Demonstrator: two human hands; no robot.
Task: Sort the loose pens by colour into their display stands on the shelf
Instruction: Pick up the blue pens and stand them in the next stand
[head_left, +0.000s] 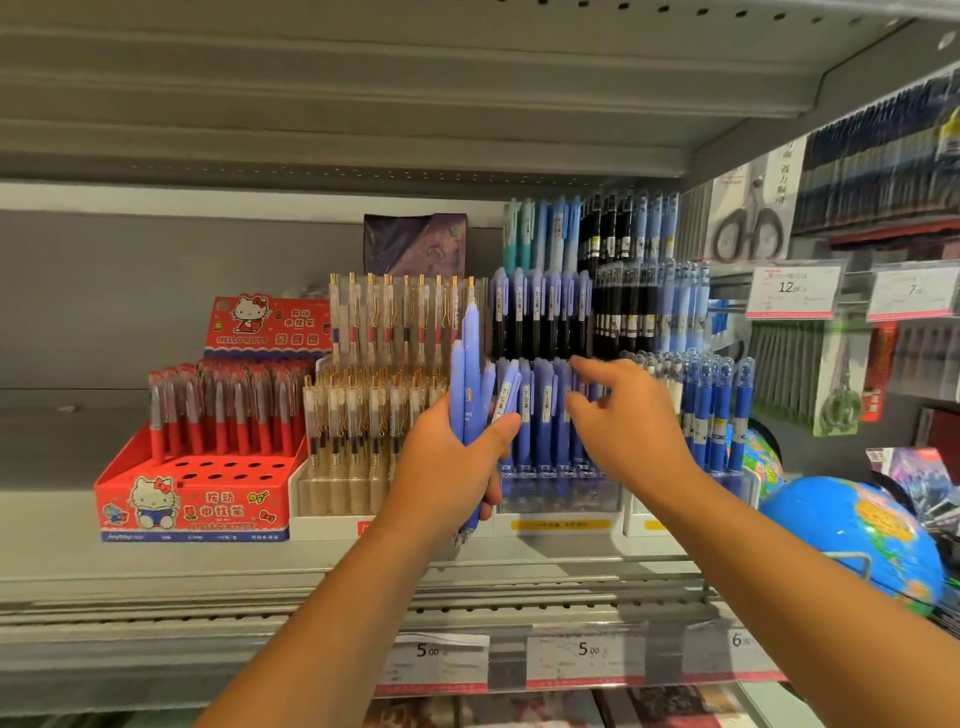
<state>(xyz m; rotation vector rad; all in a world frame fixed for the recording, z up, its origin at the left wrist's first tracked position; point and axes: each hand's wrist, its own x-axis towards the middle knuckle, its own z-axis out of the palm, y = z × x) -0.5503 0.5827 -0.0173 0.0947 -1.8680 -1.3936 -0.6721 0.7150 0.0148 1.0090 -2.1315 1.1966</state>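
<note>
At the far left of the grey metal shelf (52, 535) stands a red cardboard Hello Kitty display box (192, 499) of red pens. Just right of it is a white plastic stand (332, 525) of clear-barrelled pens with gold clips. Neither matches the colour in hand.

Next comes the left hand (447, 467), clenched round a bundle of periwinkle-blue plastic pens (472, 374) held upright, one standing taller than the rest. The bundle looks uneven, so I judge a pen could slide out below the fist and drop onto the shelf. Its tops could also knock the gold-clip pens close behind.

Right of it, the tiered clear stand of matching blue pens (550, 405) looks tightly filled in its near row, and forcing another in could tip its neighbours. The right hand (623, 415) reaches into that near row with its fingers partly bent among the pens. Whether it pinches one I cannot tell. The bundle sits just left of the right hand, apart from it, at the stand's left edge.
</note>
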